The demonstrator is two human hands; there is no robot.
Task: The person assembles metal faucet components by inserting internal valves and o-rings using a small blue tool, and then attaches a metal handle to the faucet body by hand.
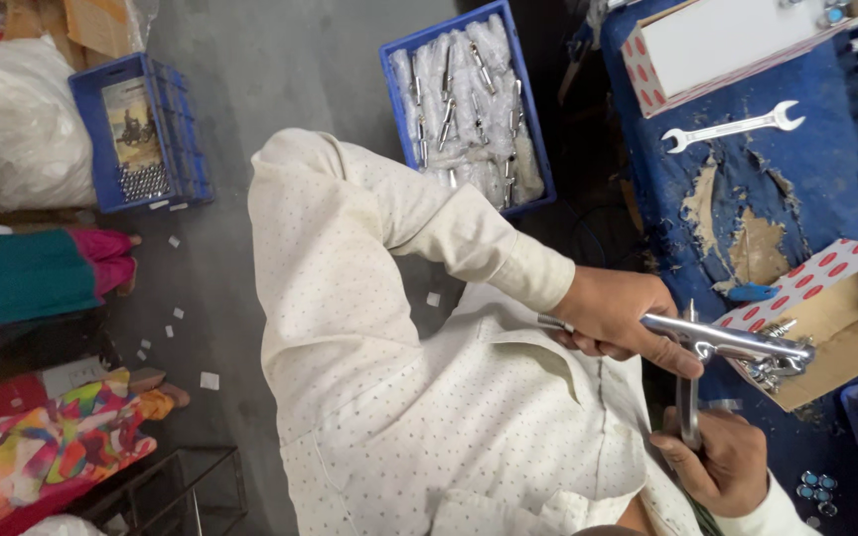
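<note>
Chrome lever [737, 342] clasped by left hand [618, 313] fingers, right hand [722, 462] fingers gripping spanner [688, 402] upright.

Blue bench [826, 189], spanner [734, 127], cardboard boxes [846, 318]

shirt [389, 397]: cream, faint dots, perhaps grey | crate [533, 149]: blue | box [826, 273]: white, red ovals

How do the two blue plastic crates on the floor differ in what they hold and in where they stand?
The far blue crate is packed full of plastic-wrapped metal parts; the left blue crate holds a printed card and small metal pieces. The left one stands beside a white sack. Both are blue.
</note>
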